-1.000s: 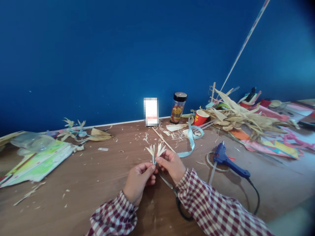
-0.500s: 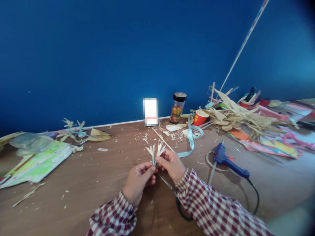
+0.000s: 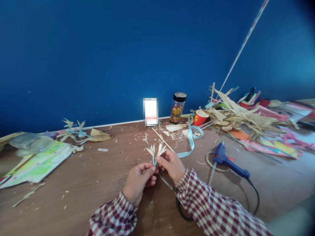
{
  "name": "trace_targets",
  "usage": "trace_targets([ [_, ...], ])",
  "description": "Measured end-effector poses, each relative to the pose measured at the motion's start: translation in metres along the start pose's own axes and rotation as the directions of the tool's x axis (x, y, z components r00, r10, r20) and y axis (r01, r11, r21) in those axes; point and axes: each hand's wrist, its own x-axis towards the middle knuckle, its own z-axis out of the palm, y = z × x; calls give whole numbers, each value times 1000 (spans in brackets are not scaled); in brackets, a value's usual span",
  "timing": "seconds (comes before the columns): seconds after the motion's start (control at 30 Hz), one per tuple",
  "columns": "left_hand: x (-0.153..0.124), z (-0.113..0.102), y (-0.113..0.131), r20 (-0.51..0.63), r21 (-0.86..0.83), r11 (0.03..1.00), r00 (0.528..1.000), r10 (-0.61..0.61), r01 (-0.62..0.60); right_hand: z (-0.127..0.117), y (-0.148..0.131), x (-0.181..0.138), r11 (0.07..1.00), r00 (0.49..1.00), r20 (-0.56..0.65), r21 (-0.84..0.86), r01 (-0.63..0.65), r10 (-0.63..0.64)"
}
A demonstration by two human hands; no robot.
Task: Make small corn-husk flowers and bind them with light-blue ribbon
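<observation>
Two small pale flowers of dried husk [image 3: 157, 151], joined on a stem wrapped in light blue, stand upright between my hands. My left hand [image 3: 140, 178] pinches the bottom of the stem between thumb and forefinger. My right hand [image 3: 171, 165] is closed by the base of the right-hand flower, thumb and forefinger gripping there. Below my right wrist lies a pair of scissors [image 3: 181, 208], partly hidden by the sleeve. Just beyond my hands rest a thin stick [image 3: 163, 140] and a loose light blue ribbon [image 3: 190, 141].
A blue glue gun [image 3: 227, 160] with its cord lies at the right. Further back stand a red paper cup [image 3: 200, 118] and a lidded jar [image 3: 178, 108], near a heap of dried husks [image 3: 241, 116]. At the left are more husk flowers [image 3: 78, 129] and a green-and-white sheet [image 3: 43, 164].
The right-hand flower leans slightly further right, away from the other one. Both hands keep nearly the same place and grip.
</observation>
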Motion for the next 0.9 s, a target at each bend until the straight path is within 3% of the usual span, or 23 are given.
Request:
trace_targets([
  [0.5,-1,1,1,-102,-79,995,993,58,-67,-2,1,3,997,1000,-21,83,-12,14],
  [0.67,1,1,1,-60,-81,996,998,19,-24,-2,3,3,994,999,41,103,-22,17],
  [0.9,2,0,-2,-35,-46,999,999,0,-1,0,2,2,999,1000,29,47,5,-7],
])
